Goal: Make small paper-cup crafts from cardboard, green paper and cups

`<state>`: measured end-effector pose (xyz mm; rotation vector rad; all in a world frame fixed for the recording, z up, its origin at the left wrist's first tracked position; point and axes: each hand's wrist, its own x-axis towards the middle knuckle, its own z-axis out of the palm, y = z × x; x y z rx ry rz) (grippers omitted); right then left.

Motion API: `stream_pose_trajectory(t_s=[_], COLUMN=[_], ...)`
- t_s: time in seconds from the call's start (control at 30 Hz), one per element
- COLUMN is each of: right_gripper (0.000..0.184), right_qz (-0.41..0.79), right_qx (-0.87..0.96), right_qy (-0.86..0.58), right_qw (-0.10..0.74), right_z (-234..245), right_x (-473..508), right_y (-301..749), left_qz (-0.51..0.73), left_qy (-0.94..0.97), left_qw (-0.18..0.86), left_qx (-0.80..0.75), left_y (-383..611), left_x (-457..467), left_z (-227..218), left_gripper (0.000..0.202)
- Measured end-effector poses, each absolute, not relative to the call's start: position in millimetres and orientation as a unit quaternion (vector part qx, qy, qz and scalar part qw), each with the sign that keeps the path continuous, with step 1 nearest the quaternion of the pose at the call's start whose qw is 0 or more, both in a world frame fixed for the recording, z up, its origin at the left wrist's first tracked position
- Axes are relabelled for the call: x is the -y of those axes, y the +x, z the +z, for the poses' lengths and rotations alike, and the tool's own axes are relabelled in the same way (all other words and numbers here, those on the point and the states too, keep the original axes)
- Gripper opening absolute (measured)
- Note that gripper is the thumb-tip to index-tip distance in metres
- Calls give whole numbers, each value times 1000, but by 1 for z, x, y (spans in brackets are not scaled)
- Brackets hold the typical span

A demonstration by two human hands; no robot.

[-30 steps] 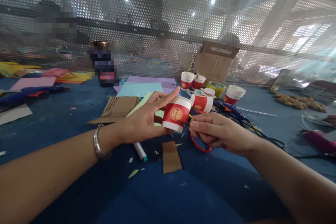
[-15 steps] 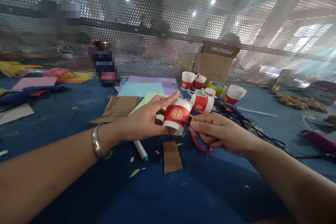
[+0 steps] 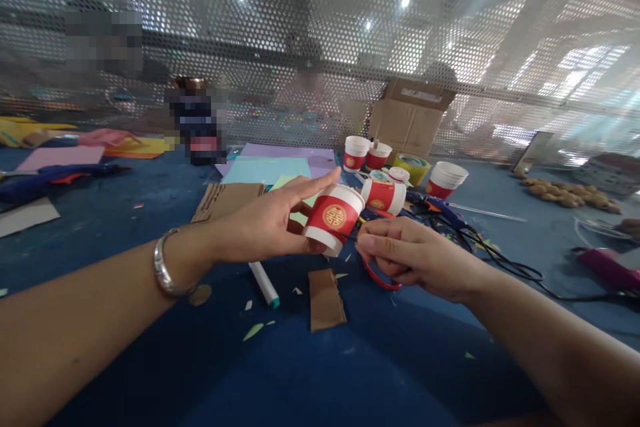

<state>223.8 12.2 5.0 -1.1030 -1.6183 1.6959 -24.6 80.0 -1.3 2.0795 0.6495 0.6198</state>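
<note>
My left hand [image 3: 267, 223] grips a small red and white paper cup [image 3: 334, 218] with a gold emblem, tilted, held above the blue table [image 3: 150, 213]. Its forefinger stretches along the cup's rim. My right hand [image 3: 410, 255] is closed on red-handled scissors [image 3: 376, 275], whose blades meet the cup's lower edge. A silver bangle [image 3: 165, 272] sits on my left wrist.
More red cups [image 3: 384, 195] stand and lie behind, with a stack [image 3: 447, 179] and a yellow tape roll [image 3: 413, 167]. Cardboard pieces [image 3: 325, 299], a marker [image 3: 264, 283], coloured paper sheets [image 3: 267, 169], a glue gun with black cables [image 3: 480, 247], a cardboard box [image 3: 410, 117] and a perforated screen lie around.
The cup and both hands have shifted slightly left and the cup has tilted a little more. My left arm has drawn back a bit.
</note>
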Motion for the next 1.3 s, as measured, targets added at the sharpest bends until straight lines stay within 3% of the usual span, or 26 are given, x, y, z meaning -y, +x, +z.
stream_pose_trajectory(t_s=[0.23, 0.67, 0.93, 1.3], right_gripper=[42, 42, 41, 41], right_qz=[625, 624, 627, 593], right_qx=[599, 600, 582, 617], right_qy=[-403, -408, -433, -436], right_qw=[296, 290, 283, 279], right_z=[3, 2, -10, -15], right_x=[-12, -11, -17, -14], right_y=[223, 222, 220, 216], left_qz=[286, 248, 253, 274], left_qy=[834, 864, 897, 913], left_qw=[373, 331, 203, 116], left_qx=[-288, -287, -300, -278], left_y=[-22, -29, -25, -18], left_x=[-78, -83, -76, -61], left_z=[-3, 1, 4, -4], left_gripper=[98, 97, 93, 94])
